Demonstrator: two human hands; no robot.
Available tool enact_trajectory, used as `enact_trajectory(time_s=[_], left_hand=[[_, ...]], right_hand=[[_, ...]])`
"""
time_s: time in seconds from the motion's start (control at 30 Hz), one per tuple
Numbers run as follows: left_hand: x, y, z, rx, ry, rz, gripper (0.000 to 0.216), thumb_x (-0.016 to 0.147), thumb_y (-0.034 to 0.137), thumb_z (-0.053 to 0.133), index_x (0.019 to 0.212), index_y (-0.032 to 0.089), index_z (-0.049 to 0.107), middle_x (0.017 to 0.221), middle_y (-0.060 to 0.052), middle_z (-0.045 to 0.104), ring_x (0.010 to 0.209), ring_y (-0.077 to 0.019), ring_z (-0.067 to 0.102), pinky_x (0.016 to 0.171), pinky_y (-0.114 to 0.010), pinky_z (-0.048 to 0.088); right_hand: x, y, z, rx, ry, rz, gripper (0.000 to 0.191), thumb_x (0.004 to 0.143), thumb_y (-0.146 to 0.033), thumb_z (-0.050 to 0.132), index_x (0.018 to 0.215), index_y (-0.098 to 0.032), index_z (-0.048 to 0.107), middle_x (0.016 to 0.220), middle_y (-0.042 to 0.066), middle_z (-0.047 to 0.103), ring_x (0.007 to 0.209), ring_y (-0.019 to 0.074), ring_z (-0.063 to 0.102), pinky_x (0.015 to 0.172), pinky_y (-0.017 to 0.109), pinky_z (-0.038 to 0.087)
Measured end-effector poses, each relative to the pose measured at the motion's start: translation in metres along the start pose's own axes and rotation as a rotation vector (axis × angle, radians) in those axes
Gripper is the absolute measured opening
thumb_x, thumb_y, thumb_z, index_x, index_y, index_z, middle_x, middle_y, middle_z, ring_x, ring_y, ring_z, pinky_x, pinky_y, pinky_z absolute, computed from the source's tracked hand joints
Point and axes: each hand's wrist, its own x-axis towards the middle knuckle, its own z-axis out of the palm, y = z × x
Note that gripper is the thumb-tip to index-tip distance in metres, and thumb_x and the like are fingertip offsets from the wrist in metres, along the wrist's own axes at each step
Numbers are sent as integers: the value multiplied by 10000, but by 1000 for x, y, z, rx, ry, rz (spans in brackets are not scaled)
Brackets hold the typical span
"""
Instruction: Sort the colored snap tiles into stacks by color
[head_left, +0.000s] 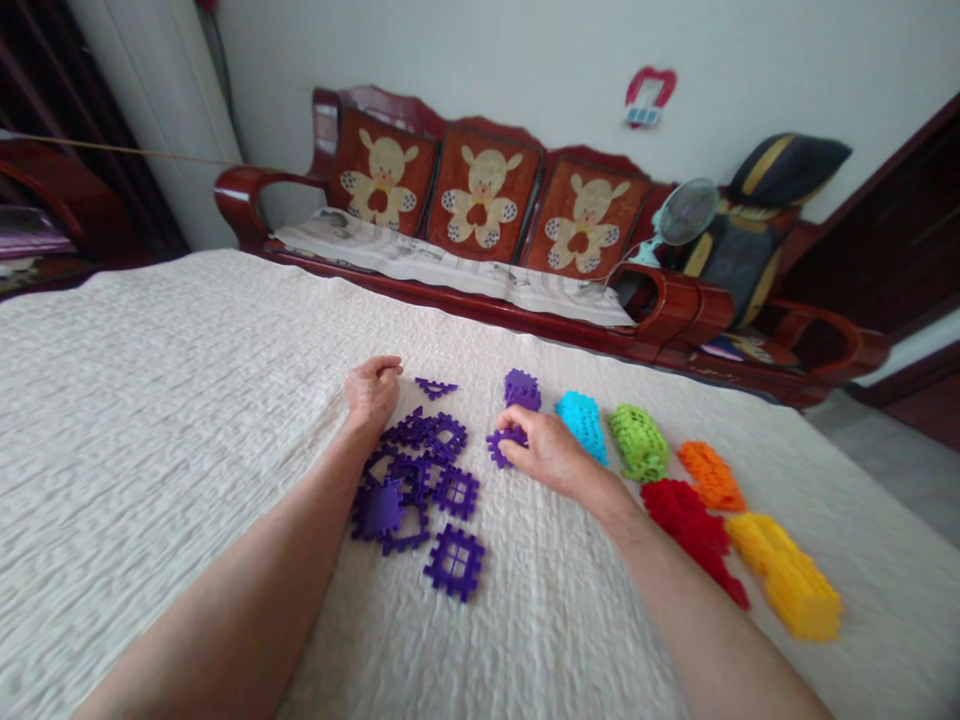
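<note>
My right hand is closed on a purple interlocking plastic tile, its thumb and fingers over the toothed piece near the bedspread. Just beyond it stands a short stack of purple tiles. On the left, my left hand rests with curled fingers at the far edge of a loose purple pile; whatever is inside those fingers is hidden. A purple triangular piece lies to the right of that hand. Nearest me is a purple square window-frame tile.
Right of my right hand sit stacked pieces in blue, green, orange, red and yellow. Under everything spreads a white quilted cover. Behind it stand a wooden sofa and a small fan.
</note>
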Motion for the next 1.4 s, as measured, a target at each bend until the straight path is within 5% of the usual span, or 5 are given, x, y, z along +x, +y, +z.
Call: enact_trajectory(time_s=[0.33,0.7,1.1,1.23,1.4], left_hand=[[-2,3,-2,48,-11,-5,308,752,251,483,936,233,730,897,-8,754,924,-187,680,916,-290,498],[-8,13,-7,146,-46,6,315,760,242,478,941,232,736,918,-5,753,928,-186,676,914,-283,489],[-7,11,-6,126,-38,43,294,767,229,491,915,257,743,898,2,755,923,-198,678,927,-307,484],[-6,7,-5,66,-32,60,294,759,213,490,904,252,743,895,-5,753,926,-203,678,925,-319,488],[-5,4,0,-133,-49,63,306,740,190,466,879,228,736,912,-11,751,930,-191,676,945,-327,490]], right_hand=[[-7,2,-30,-189,-128,168,95,761,-146,605,807,-196,670,696,2,663,644,131,576,592,236,345],[11,33,-14,-58,237,38,114,820,-184,551,883,-185,646,823,30,679,730,144,605,710,258,429],[12,43,-2,-289,349,-10,217,856,-184,529,1035,-199,652,989,91,634,942,224,608,854,337,480],[10,28,-4,-239,422,-40,242,852,-191,529,1068,-185,638,1016,109,619,945,239,606,862,375,496],[-2,-27,12,103,197,-337,222,843,-216,567,1058,-205,623,1049,65,648,969,192,622,888,355,505]])
